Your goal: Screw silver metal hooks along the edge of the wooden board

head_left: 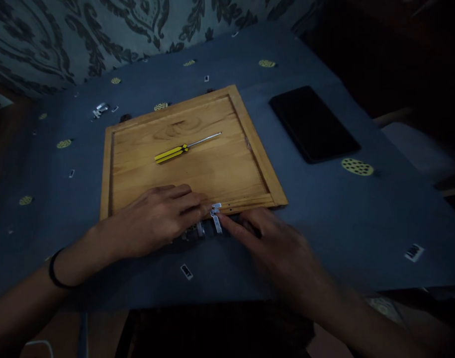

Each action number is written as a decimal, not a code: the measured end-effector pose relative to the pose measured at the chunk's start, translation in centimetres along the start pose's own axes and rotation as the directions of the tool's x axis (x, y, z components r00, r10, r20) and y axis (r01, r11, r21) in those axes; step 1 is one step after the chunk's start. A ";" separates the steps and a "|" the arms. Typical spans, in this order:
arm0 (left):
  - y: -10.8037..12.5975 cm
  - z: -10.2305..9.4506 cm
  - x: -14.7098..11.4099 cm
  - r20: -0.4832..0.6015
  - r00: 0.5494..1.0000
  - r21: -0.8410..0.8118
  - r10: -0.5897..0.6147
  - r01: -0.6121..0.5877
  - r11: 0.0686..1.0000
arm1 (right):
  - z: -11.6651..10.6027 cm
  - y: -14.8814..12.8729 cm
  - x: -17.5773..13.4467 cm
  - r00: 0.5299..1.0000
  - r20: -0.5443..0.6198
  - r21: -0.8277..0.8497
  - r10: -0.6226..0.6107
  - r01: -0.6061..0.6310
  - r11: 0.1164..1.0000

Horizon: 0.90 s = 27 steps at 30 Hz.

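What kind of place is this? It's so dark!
Probably a dim room in someone's home. There's a blue tablecloth with yellow shapes, a leafy-patterned wall or curtain behind it, and a screwdriver lying on a wooden panel.

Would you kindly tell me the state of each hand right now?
Left hand: fingertips at the small metal piece; grip cannot be told.
Right hand: index finger extended to that piece; grip cannot be told.
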<state>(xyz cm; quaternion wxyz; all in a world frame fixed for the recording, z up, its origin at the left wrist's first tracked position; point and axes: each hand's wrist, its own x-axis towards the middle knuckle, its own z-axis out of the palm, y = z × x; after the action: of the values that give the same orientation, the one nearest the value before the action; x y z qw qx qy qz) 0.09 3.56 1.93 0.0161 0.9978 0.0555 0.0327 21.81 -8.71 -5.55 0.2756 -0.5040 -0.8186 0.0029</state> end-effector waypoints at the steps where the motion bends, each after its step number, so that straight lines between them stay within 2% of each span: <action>1: 0.0 0.0 0.0 -0.003 1.000 -0.004 -0.001 0.001 1.000 | 0.0 0.0 0.0 1.000 -0.004 0.000 -0.002 0.002 1.000; 6: -0.1 0.1 -0.1 0.001 1.000 -0.041 -0.012 0.012 0.999 | -0.1 -0.1 -0.2 0.999 0.051 -0.027 0.018 -0.017 0.999; 12: -0.3 0.3 -0.2 0.119 0.990 -0.089 -0.070 0.081 0.993 | 0.7 0.4 -1.3 0.993 0.109 -0.013 0.041 -0.040 0.999; 16: -0.4 0.2 -0.6 0.114 0.988 -0.109 -0.104 0.116 0.987 | 1.2 0.9 -1.4 0.997 0.077 -0.009 0.015 -0.014 1.000; 20: -0.4 -0.6 -2.1 0.010 0.980 -0.177 -0.199 0.198 0.964 | 1.7 1.4 -1.1 0.997 -0.078 -0.008 -0.025 0.024 1.000; 23: -0.9 -1.0 -4.1 -0.081 0.944 -0.277 -0.321 0.288 0.917 | 2.1 2.0 -1.3 0.993 -0.106 -0.038 -0.058 0.055 0.998; 25: -1.8 -0.8 -5.6 -0.147 0.901 -0.330 -0.409 0.345 0.879 | 2.2 2.4 -1.7 0.996 -0.074 -0.042 -0.048 0.045 0.998; 26: -2.6 -0.6 -6.4 -0.179 0.867 -0.357 -0.466 0.384 0.851 | 2.3 2.6 -1.9 0.998 -0.034 -0.046 -0.045 0.043 0.998; 27: -3.6 -0.3 -7.2 -0.222 0.803 -0.382 -0.552 0.450 0.807 | 2.4 2.8 -2.1 0.999 -0.022 -0.053 -0.027 0.026 0.998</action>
<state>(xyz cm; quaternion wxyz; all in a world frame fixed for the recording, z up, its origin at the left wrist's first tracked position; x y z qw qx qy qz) -7.49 6.37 1.61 0.1715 0.9117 0.3165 0.1981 23.76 -8.44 -9.33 0.2716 -0.5002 -0.8217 -0.0283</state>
